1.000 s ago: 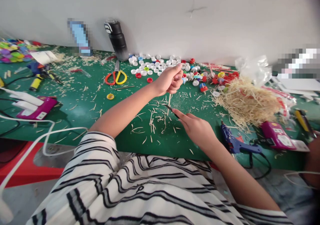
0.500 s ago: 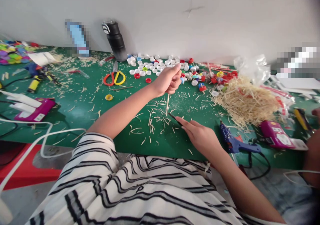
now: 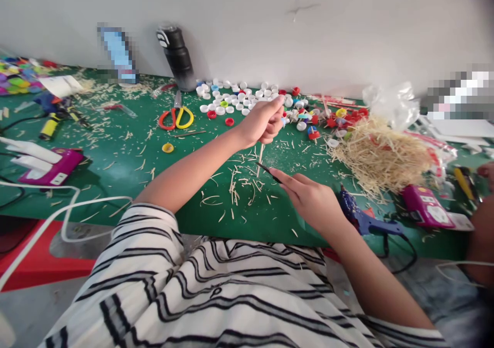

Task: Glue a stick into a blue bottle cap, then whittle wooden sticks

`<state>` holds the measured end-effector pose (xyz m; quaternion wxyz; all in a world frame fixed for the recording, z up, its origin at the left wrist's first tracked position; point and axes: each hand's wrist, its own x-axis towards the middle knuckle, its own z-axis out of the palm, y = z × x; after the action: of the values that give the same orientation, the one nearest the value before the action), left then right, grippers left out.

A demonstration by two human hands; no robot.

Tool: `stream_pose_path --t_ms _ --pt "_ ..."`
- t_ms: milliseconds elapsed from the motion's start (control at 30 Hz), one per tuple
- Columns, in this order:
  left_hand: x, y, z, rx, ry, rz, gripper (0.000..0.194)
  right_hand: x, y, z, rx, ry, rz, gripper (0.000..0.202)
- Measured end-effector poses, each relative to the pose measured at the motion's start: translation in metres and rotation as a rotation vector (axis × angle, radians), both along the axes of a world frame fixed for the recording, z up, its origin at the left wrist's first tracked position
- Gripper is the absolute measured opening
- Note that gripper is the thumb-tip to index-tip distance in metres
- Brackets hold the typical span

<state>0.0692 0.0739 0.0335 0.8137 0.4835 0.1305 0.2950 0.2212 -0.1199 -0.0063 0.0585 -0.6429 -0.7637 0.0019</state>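
My left hand [image 3: 264, 121] is closed in a fist around a thin pale wooden stick [image 3: 261, 155], whose lower end points down at the green tabletop. In my right hand [image 3: 309, 196] is a slim dark blade [image 3: 268, 170], gripped with the index finger stretched along it. The blade's tip lies against or very near the lower part of the stick. Curled pale shavings [image 3: 233, 186] are scattered on the table below and left of the stick.
Bottle caps [image 3: 231, 101] lie behind my left hand. Scissors [image 3: 175, 117] and a black bottle [image 3: 177, 59] stand farther left. A straw pile [image 3: 386, 155], blue glue gun [image 3: 366, 222] and pink power socket [image 3: 426, 206] are at right, near another person's arm [image 3: 482, 229].
The blade in my right hand has moved slightly up and left, onto or across the lower stick. My left hand keeps its grip, nearly still.
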Motion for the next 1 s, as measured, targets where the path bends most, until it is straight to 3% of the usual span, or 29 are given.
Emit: stream_pose_path --t_ms 200,700,1000 --pt "0.000 -0.002 0.003 -0.050 0.020 0.014 0.051 -0.013 0.011 -0.010 -0.072 -0.044 -0.030 0.056" --pt "-0.002 -0.003 0.004 -0.037 0.020 -0.006 0.053 -0.010 -0.011 -0.015 -0.155 0.061 -0.077 0.055" --pt "0.001 -0.002 0.001 -0.070 0.016 0.037 0.052 -0.017 -0.001 -0.004 -0.155 -0.010 -0.072 0.055"
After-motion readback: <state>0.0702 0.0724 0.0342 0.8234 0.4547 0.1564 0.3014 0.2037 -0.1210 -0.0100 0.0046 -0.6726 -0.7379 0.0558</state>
